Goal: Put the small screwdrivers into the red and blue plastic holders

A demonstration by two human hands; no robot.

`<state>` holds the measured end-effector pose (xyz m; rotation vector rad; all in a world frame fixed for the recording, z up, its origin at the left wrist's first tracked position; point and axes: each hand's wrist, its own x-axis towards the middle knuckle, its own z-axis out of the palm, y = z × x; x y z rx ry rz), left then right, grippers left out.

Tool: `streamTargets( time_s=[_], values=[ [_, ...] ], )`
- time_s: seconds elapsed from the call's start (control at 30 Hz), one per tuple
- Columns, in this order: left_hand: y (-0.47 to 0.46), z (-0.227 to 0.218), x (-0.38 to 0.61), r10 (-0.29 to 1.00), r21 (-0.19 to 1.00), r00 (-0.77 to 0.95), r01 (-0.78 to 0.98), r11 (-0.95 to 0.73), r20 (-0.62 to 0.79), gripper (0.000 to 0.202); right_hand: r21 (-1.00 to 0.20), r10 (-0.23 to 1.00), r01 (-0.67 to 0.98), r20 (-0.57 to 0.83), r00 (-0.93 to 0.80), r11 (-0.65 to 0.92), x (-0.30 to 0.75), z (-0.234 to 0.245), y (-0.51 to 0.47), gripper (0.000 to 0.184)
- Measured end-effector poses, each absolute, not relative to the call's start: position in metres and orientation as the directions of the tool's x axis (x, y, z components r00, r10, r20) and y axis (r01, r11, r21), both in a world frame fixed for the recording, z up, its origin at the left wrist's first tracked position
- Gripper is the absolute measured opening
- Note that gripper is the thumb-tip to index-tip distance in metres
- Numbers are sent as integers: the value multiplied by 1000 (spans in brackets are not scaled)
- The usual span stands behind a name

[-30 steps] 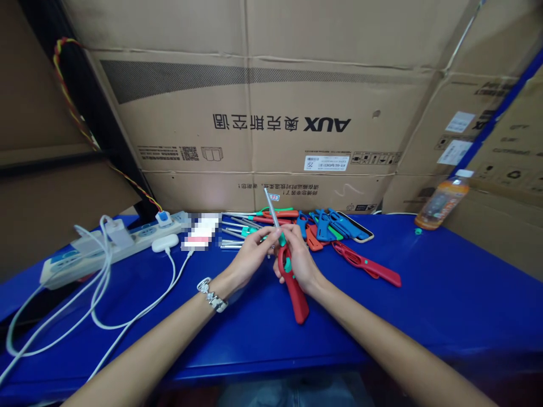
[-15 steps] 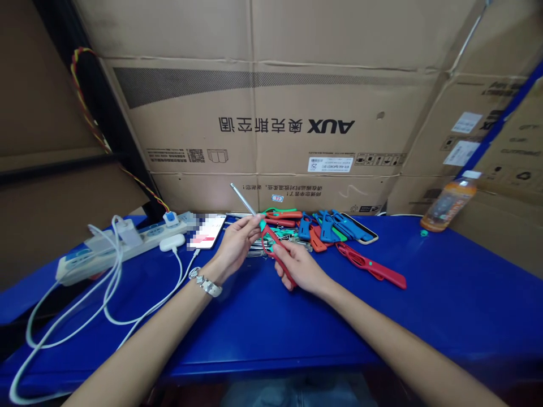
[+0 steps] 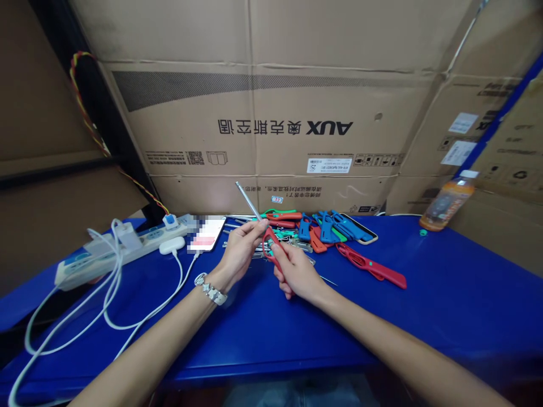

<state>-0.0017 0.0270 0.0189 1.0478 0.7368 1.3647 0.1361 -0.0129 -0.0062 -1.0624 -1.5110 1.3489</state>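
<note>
My right hand (image 3: 294,271) grips a red plastic handle (image 3: 271,252) above the blue table (image 3: 445,305). My left hand (image 3: 241,249), with a bracelet at the wrist, pinches a thin metal tube (image 3: 248,200) that rises from the handle's top toward the upper left. Just behind my hands lies a pile of red, blue and green handles (image 3: 326,226) and loose metal tubes (image 3: 235,226). One more red handle (image 3: 373,265) lies alone to the right.
A white power strip (image 3: 114,249) with plugs and looping white cables (image 3: 106,311) sits at the left. A phone (image 3: 207,233) lies beside it. An orange drink bottle (image 3: 447,200) stands at the right. Cardboard boxes (image 3: 271,124) wall the table's back.
The red handle turned from hanging down with its broad side showing to nearly edge-on in my right hand. The metal tube tilted from near upright toward the upper left.
</note>
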Motion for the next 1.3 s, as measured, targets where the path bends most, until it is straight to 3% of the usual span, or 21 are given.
streamTargets(
  time_s=[0.17, 0.4, 0.73, 0.87, 1.07, 1.3],
  values=[
    [27, 15, 0, 985, 921, 89, -374, -104, 147, 37, -990, 964, 137, 9, -266, 47, 137, -10, -9, 45],
    [28, 18, -2, 974, 895, 170, -442, -60, 149, 35, -1000, 923, -20, -3, -386, -12, 138, -5, -11, 54],
    [31, 20, 0, 954, 914, 235, -398, -79, 185, 37, -995, 930, -100, 17, -368, -21, 134, -9, -10, 55],
    [30, 23, 6, 935, 884, 305, -467, -19, 181, 44, -976, 892, -148, -77, -446, -158, 132, -8, -16, 54],
    [17, 22, 17, 948, 863, 258, -505, -35, 189, 46, -908, 801, -219, -176, -573, -357, 134, 2, -17, 45],
    [13, 20, 18, 952, 903, 231, -420, -87, 199, 47, -894, 768, -191, -219, -602, -405, 132, 5, -8, 47]
  ],
)
